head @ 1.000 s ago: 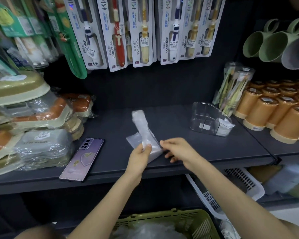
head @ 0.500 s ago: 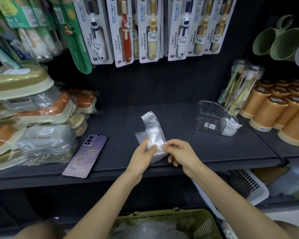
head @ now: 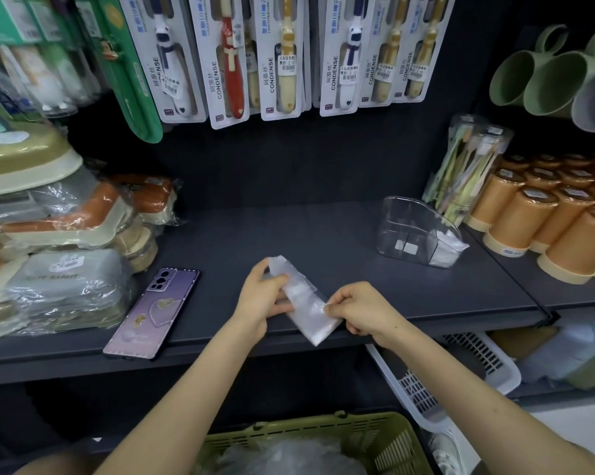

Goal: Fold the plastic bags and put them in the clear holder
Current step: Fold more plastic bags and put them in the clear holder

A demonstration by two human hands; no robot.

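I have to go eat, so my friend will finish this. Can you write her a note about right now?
Left hand grips the top of the plastic bag; right hand pinches its lower edge.
The bag is a narrow strip at the front of the shelf.
The clear holder stands to the right, with folded bags inside.
Left: finish this fold, put it in the holder, then fold the plastic in the green basket below.

**"CONDENSE" ALL ALONG THE TOP ROW**

Up at twelve o'clock, the white hanging toothbrush blister cards (head: 215, 80) each read "CONDENSE" down the side, one with "TOOTHBRUSH" above. A pale price sticker (head: 287, 65) shows "2.00". At nine o'clock, the grey film-wrapped box (head: 66, 279) carries lettering too blurred to read.
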